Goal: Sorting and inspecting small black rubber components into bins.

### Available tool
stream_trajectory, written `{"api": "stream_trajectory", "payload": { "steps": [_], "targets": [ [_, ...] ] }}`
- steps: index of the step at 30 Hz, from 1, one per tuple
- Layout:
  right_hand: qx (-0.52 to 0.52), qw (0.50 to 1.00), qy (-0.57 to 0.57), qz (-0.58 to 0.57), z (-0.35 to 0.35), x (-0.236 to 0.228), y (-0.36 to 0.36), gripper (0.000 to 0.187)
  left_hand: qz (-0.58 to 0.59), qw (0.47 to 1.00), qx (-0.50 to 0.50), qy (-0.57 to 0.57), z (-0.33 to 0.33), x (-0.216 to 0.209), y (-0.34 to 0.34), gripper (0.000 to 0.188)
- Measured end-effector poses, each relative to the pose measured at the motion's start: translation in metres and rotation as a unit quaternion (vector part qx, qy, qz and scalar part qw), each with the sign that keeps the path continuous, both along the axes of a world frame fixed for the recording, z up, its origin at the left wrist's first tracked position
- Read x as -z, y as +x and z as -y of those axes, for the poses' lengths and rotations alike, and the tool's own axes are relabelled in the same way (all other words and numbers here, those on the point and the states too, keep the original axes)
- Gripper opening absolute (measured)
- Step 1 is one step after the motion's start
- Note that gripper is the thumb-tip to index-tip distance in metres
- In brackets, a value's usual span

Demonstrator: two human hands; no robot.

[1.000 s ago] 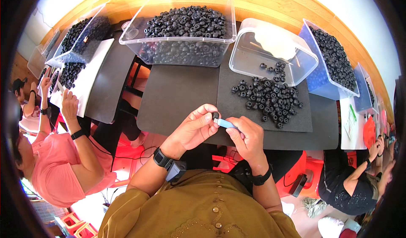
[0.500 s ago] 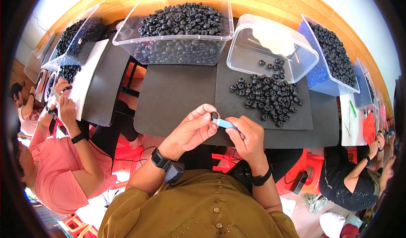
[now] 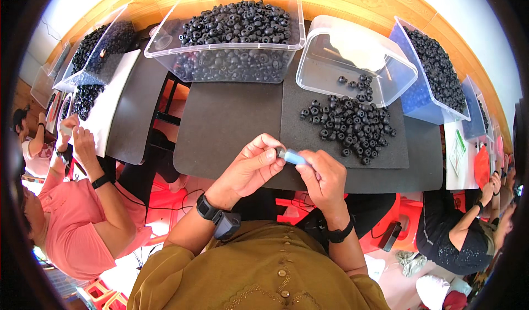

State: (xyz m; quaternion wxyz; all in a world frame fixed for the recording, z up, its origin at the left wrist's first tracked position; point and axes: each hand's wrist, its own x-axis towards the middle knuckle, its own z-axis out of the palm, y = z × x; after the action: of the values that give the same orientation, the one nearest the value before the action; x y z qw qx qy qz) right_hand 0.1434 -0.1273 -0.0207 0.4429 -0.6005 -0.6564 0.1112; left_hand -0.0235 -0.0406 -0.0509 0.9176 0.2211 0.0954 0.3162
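Note:
My left hand point(image 3: 254, 165) pinches a small dark ring against the tip of a light blue pen-like tool point(image 3: 293, 157). That tool's other end sits in my right hand point(image 3: 325, 179). Both hands meet just above the near edge of a black foam mat point(image 3: 231, 122). A loose pile of small black rings point(image 3: 350, 124) lies on the mat beyond my right hand. Behind the pile a clear plastic tub point(image 3: 352, 56) lies tipped on its side.
A large clear bin of black rings point(image 3: 234, 31) stands at the back. A blue bin point(image 3: 430, 78) with more rings is at the right, another clear bin point(image 3: 96, 51) at the left. A person in pink point(image 3: 82, 222) works at the left, another person point(image 3: 463, 227) at the right.
My hands stay together on the blue tool with hardly any shift. The view has tilted slightly, so the bins sit a little higher in the picture.

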Motion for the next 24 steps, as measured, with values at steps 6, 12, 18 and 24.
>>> {"api": "stream_trajectory", "payload": {
  "steps": [6, 12, 18, 24],
  "targets": [
    [0.095, 0.98, 0.029, -0.175, 0.003, 0.006, 0.002, 0.017, -0.003, 1.0, 0.019, -0.003, 0.008, -0.001, 0.005, 0.014],
    [-0.021, 0.95, -0.046, -0.308, 0.004, 0.015, 0.002, 0.025, -0.063, 0.992, 0.01, 0.11, 0.014, 0.001, 0.015, 0.014],
    [-0.063, 0.884, -0.089, -0.454, 0.007, 0.006, 0.008, 0.006, -0.087, 0.982, 0.036, 0.163, 0.014, -0.001, 0.019, 0.012],
    [-0.005, 0.919, -0.069, -0.388, 0.005, 0.013, 0.006, 0.007, -0.135, 0.966, 0.011, 0.222, 0.007, -0.024, 0.019, 0.014]
  ]
}}
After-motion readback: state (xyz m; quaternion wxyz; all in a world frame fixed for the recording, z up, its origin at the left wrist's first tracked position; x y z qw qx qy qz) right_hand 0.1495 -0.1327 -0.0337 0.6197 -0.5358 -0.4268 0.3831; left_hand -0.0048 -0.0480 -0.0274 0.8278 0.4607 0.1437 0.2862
